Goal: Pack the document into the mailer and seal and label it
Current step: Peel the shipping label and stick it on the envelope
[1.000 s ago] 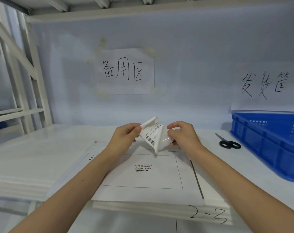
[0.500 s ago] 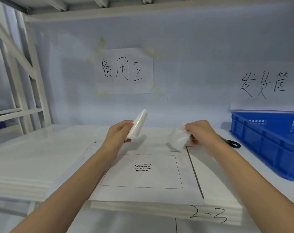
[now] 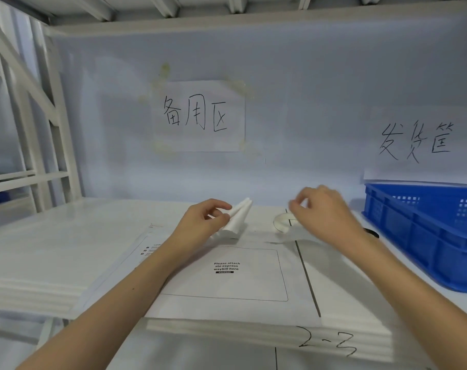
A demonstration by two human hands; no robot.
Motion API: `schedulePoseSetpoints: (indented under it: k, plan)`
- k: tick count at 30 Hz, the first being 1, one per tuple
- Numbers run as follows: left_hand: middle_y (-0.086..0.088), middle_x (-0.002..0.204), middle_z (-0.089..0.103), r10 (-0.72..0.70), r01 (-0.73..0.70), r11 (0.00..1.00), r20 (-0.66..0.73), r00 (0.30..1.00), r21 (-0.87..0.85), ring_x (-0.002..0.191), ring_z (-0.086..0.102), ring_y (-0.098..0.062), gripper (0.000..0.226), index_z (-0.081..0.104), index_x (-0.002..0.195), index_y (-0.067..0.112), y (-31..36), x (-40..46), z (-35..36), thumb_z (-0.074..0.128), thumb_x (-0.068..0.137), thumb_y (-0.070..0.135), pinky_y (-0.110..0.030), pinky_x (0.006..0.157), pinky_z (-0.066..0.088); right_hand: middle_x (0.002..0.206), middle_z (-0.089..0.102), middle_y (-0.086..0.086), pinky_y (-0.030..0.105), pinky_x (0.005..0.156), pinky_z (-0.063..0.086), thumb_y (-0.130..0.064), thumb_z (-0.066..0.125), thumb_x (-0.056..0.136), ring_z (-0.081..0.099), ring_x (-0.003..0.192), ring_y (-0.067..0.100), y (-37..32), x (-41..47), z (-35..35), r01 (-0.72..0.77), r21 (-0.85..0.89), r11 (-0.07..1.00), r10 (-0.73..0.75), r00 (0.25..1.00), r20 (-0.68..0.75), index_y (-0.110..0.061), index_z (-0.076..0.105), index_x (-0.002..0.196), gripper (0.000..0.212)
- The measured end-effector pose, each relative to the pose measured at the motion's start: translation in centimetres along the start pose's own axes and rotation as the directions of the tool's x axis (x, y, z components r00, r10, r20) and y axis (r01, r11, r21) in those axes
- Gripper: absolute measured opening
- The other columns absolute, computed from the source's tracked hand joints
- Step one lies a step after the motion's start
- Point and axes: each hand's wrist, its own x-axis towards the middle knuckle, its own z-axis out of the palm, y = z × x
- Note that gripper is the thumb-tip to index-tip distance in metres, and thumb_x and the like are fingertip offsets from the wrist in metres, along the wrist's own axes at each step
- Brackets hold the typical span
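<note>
A white mailer [image 3: 189,303] lies flat in front of me, face up, with a printed waybill box [image 3: 253,284] reading "Please attach sto express waybill here". My left hand [image 3: 200,222] hovers over the mailer's far edge and pinches a curled white label sheet [image 3: 237,217]; its printed side is turned away. My right hand [image 3: 323,212] hangs just right of it, fingers loosely apart, holding nothing. A curled strip of backing paper [image 3: 281,222] lies on the table under its fingertips. The document is not visible.
The mailer rests on a stack of white sheets [image 3: 253,332] marked "2-3". Another white stack [image 3: 34,276] sits to the left. A blue plastic crate [image 3: 427,236] stands at the right. Black scissors [image 3: 371,232] peek out behind my right wrist. Paper signs hang on the back wall.
The hands pulled the label and its backing apart. The left hand kept the label sheet; the right hand carried the backing to the right and let it drop onto the table.
</note>
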Motion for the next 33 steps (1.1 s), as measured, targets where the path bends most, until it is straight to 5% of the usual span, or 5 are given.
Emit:
schedulePoseSetpoints:
  k: [2,10,17,27,33]
  plan:
    - [0.007,0.078,0.062,0.029,-0.028,0.999,-0.012,1.000,0.038,0.065,0.054,-0.009,0.020,0.070,0.101,0.031,0.1,-0.1,0.1,0.067,0.082,0.024,-0.023,0.066,0.043,0.086,0.062,-0.004,0.028,0.067,0.041,-0.047,0.054,0.091,0.058,0.086,0.016,-2.8,-0.6,1.1,-0.004,0.213,0.977,-0.022,0.993,0.119,-0.021,0.066,0.096,0.030]
    - [-0.002,0.087,0.072,0.044,-0.045,0.996,0.017,0.999,0.082,0.064,0.057,-0.009,0.023,0.066,0.111,0.028,1.9,-1.9,-1.7,0.067,0.091,0.016,-0.022,0.062,0.048,0.102,0.060,-0.001,0.024,0.058,0.038,-0.058,0.064,0.083,0.057,0.089,0.014,-6.0,-1.1,3.9,-0.017,0.287,0.958,-0.057,0.967,0.247,-0.015,0.058,0.113,0.053]
    - [0.006,0.072,0.069,-0.063,0.063,0.998,0.077,0.995,0.006,0.066,0.057,-0.017,0.037,0.058,0.125,0.025,1.2,-4.0,-3.5,0.062,0.093,0.007,-0.028,0.068,0.050,0.091,0.073,0.009,0.041,0.081,0.057,-0.016,0.064,0.084,0.071,0.081,0.025,-5.5,-1.2,5.8,-0.092,0.466,0.880,-0.083,0.936,0.341,-0.023,0.049,0.127,0.046]
    - [0.007,0.089,0.071,0.001,-0.046,0.956,0.157,0.988,0.288,0.062,0.058,-0.014,0.056,0.063,0.124,0.040,0.4,-3.9,-4.5,0.038,0.095,-0.001,-0.026,0.068,0.052,0.083,0.066,0.010,0.024,0.051,0.051,0.004,0.040,0.091,0.059,0.063,0.019,-5.8,-0.8,6.0,-0.233,0.614,0.754,-0.157,0.844,0.514,-0.011,0.066,0.092,0.030]
    - [0.009,0.086,0.072,-0.022,-0.065,0.872,0.170,0.985,0.486,0.065,0.062,-0.004,0.020,0.062,0.111,0.046,0.0,-3.0,-4.0,0.063,0.090,0.046,-0.021,0.067,0.045,0.085,0.067,0.016,0.037,0.066,0.051,-0.014,0.057,0.093,0.060,0.073,0.027,-5.5,-0.4,6.2,-0.203,0.616,0.761,-0.213,0.819,0.533,-0.002,0.065,0.096,0.015]
